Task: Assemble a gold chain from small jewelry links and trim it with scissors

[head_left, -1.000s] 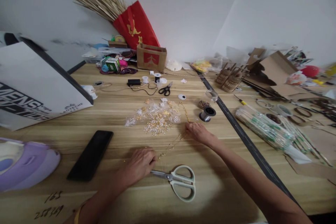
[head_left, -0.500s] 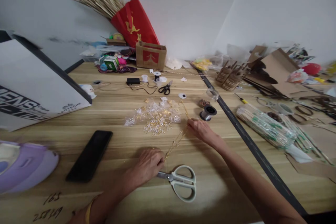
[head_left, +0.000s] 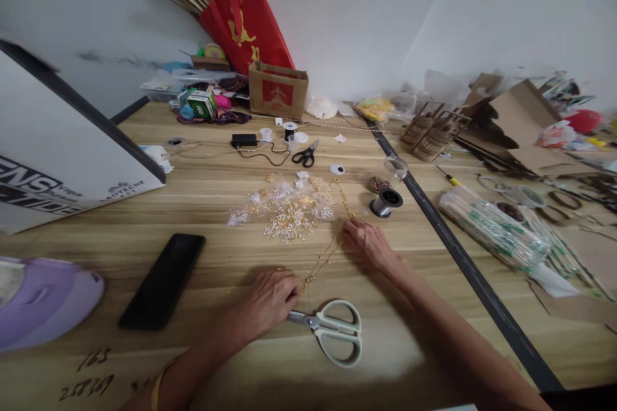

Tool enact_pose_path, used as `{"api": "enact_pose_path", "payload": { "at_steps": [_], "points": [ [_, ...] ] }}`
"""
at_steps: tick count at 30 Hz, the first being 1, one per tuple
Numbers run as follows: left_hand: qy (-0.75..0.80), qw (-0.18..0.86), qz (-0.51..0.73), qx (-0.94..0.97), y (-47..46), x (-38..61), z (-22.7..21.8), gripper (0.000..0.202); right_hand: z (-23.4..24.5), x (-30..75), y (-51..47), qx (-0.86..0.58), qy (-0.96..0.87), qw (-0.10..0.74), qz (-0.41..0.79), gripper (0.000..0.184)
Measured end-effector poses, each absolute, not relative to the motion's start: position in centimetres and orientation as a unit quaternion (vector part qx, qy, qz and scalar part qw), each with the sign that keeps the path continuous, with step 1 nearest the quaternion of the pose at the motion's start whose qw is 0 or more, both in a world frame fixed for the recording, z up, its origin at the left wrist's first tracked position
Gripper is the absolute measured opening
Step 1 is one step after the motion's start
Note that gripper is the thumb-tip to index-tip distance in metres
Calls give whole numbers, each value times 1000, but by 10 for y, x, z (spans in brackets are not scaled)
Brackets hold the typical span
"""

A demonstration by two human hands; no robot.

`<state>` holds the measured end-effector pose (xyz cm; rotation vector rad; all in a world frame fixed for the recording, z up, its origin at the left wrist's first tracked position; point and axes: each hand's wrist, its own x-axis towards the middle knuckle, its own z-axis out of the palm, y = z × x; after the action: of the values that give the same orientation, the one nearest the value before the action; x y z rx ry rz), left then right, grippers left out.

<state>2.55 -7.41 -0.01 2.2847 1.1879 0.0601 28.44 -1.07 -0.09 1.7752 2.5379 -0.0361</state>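
A thin gold chain (head_left: pixel 322 263) with small beads along it runs between my two hands, low over the wooden table. My left hand (head_left: pixel 272 295) is closed on its near end, resting beside the blades of white-handled scissors (head_left: pixel 340 332). Farther right, my right hand (head_left: pixel 367 239) pinches the other end; its fingertips are partly hidden. Beyond those fingers another stretch of gold chain (head_left: pixel 343 196) lies on the table. A heap of small gold and clear beads (head_left: pixel 290 223) sits left of my right hand, with clear plastic bags (head_left: pixel 282 194) behind it.
A wire spool (head_left: pixel 385 203) and a dish of brown beads (head_left: pixel 380 183) stand beyond my right hand. Black scissors (head_left: pixel 306 154) lie farther back. A phone (head_left: pixel 162 281) is at left, near a white box (head_left: pixel 72 148). Bundled sticks (head_left: pixel 491 228) lie at right.
The whole view has shifted slightly. Both hands keep their hold on the chain, and its position between them is nearly the same.
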Motion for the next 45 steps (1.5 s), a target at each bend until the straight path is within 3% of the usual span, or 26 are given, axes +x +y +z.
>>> {"api": "enact_pose_path", "payload": {
  "at_steps": [9,20,45],
  "points": [
    [440,291,18,849,-70,21,2,10,15,277,-24,564,825,-23,-23,16],
    [428,306,26,850,-67,17,-2,11,13,226,-73,324,936,-42,-130,12],
    [451,266,2,852,-68,21,4,16,-1,222,-81,290,952,-57,-84,7]
  ]
}}
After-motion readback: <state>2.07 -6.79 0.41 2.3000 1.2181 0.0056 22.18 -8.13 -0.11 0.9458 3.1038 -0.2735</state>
